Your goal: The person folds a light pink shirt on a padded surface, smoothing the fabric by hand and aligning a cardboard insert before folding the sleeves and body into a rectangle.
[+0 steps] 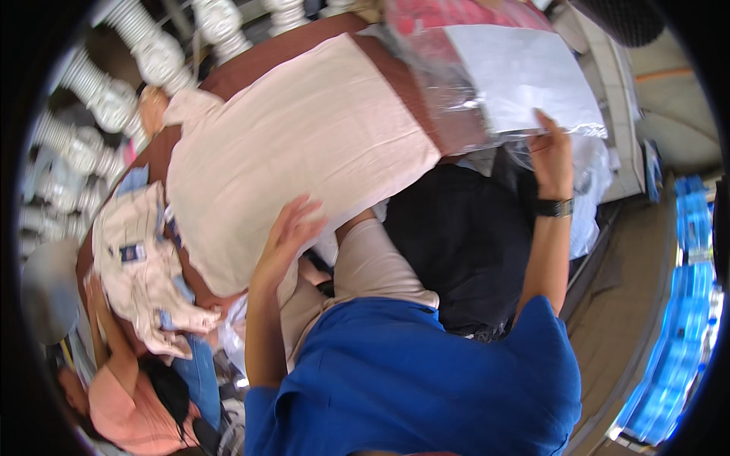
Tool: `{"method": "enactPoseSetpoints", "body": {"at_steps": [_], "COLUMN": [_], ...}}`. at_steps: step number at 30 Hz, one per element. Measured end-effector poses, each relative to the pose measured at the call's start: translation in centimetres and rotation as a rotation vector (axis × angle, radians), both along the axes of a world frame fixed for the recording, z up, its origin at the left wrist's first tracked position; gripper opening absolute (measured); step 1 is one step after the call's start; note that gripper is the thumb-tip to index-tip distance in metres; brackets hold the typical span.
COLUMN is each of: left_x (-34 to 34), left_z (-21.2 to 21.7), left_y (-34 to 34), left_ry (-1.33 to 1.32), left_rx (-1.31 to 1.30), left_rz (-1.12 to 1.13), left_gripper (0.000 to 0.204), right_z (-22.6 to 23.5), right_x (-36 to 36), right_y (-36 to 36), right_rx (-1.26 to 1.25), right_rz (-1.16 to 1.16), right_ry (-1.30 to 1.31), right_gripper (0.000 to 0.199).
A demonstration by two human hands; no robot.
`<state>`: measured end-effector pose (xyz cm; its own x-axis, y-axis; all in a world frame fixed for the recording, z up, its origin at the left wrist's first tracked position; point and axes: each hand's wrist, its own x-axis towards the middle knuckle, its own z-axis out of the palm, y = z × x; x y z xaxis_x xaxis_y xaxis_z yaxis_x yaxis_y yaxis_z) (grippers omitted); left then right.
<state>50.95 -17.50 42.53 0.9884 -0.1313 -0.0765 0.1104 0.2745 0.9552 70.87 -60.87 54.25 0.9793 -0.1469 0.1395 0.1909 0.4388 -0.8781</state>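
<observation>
The left hand lay flat with its fingers spread on the near edge of a pale pink, flat-spread cotton garment, pressing on the cloth rather than pinching it. That garment covered most of a reddish-brown wooden table and hung slightly over its near edge. The right hand, with a black watch on its wrist, reached up to a clear crinkled plastic bag holding a sheet of white paper; the fingers seemed to close on the bag's lower edge, though the glare on the plastic made the grip hard to read. Under the bag a red packet showed at the table's far end. A heap of beige folded garments with small tags sat at the left end of the table, beside a second person in a pink top. Black cloth lay below the table edge between the two arms. Blue plastic crates stood well apart on the right.
</observation>
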Motion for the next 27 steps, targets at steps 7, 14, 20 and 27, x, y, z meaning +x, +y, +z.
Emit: {"method": "enactPoseSetpoints", "body": {"at_steps": [7, 14, 20, 27], "left_x": [5.9, 3.4, 2.7, 3.9], "left_z": [-0.6, -8.5, -7.9, -6.9], "left_y": [3.6, 16.3, 17.9, 18.0], "left_ry": [0.011, -0.016, -0.014, -0.065], "left_rx": [-0.374, 0.465, 0.918, 0.955], "left_rz": [0.461, 0.636, 0.678, 0.642], "left_gripper": [0.079, 0.051, 0.033, 0.016], "right_z": [-9.7, -13.1, -12.5, -19.9], "right_x": [-6.3, -10.7, -9.1, -2.1], "right_y": [19.5, 24.6, 32.2, 45.9], "right_rx": [0.046, -0.712, -0.94, -0.939], "right_rz": [0.419, 1.176, 0.986, 0.634], "right_ry": [0.256, 0.737, -0.463, -0.808], "right_gripper": [0.025, 0.032, 0.024, 0.019]}}
